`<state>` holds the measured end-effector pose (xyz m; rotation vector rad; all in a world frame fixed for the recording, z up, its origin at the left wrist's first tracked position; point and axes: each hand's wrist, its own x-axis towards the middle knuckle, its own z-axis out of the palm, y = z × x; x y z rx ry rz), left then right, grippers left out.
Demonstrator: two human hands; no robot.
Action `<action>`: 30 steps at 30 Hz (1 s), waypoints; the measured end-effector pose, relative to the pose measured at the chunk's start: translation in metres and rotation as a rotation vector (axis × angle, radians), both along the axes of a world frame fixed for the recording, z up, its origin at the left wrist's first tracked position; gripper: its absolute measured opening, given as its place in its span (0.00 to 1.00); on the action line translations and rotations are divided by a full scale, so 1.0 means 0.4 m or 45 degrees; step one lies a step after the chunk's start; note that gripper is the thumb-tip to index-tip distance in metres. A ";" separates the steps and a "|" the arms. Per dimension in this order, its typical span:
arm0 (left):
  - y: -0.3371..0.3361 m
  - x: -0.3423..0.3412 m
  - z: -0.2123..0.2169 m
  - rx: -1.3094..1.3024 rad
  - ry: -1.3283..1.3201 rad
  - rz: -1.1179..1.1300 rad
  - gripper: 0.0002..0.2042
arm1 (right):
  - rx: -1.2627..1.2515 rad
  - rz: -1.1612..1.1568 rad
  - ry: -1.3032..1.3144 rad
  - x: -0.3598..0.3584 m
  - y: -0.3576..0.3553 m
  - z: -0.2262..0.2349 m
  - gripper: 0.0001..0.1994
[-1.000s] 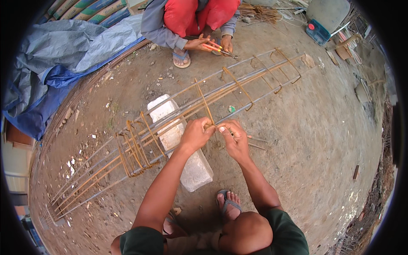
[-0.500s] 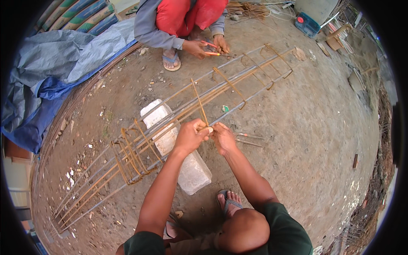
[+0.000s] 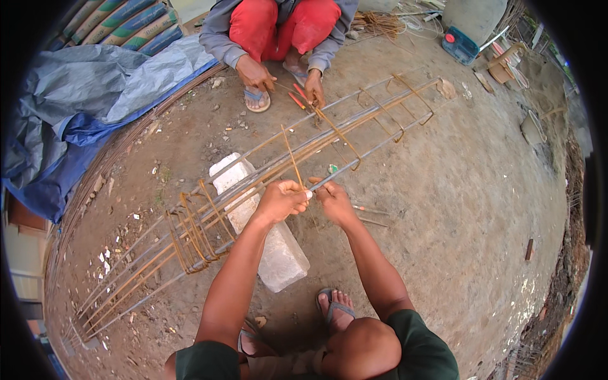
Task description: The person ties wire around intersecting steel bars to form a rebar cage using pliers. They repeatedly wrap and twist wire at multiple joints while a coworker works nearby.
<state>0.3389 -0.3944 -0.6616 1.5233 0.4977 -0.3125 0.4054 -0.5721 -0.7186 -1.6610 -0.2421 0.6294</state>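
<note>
Rusty stirrup gripped at the rebar cage

Steel rebar cage (image 3: 253, 196) is lying along the ground from lower left to upper right. Left hand (image 3: 283, 199) is fisting an upright stirrup (image 3: 292, 161); right hand (image 3: 334, 200), touching it, is pinching the cage's near bar (image 3: 354, 166)

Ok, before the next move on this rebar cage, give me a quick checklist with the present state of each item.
1. Left hand closed on the upright stirrup: ok.
2. Right hand at the near long bar: ok.
3. Cage resting on the white block: ok.
4. Tie wire in the fingers: cannot tell.
5. Co-worker's hands apart from the person's own: ok.
6. Spare stirrups bunched along the cage: ok.
</note>
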 end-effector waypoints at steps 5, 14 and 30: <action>-0.003 0.002 0.016 0.047 0.002 -0.002 0.12 | -0.361 -0.098 -0.822 -0.022 -0.037 0.223 0.08; 0.045 0.002 0.003 -0.083 -0.046 -0.157 0.08 | -0.305 -0.003 -1.032 -0.051 0.012 0.121 0.06; 0.007 0.024 -0.006 0.011 -0.035 -0.031 0.12 | -0.660 0.130 -1.248 -0.134 -0.072 0.237 0.08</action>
